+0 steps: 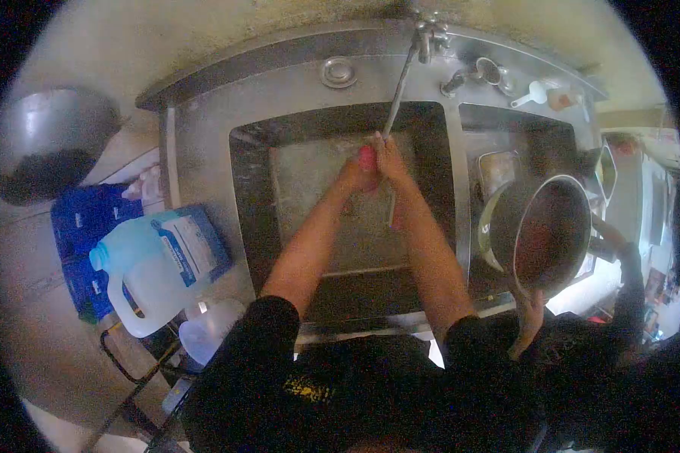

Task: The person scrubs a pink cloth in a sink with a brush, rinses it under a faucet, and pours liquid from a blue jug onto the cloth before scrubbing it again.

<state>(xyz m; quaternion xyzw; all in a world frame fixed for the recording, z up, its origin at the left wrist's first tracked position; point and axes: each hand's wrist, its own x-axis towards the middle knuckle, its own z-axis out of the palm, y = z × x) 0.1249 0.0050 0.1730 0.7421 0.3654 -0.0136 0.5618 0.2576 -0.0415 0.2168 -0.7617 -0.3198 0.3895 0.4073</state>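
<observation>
Both my hands are over the large sink basin (310,166), close together below the end of the long tap spout (402,90). My left hand (357,174) is closed around a small pink-red thing (367,157), whose kind I cannot make out. Right beside it, my right hand (387,160) is near the spout's tip. Its fingers are small and blurred, so their grip does not show clearly.
At the right, another person's hand (533,309) supports a large pot (548,234) tilted over the second basin. A big plastic jug (155,264) and blue crate (91,219) stand left. Behind the basins are a small metal dish (338,72) and a white scoop (535,93).
</observation>
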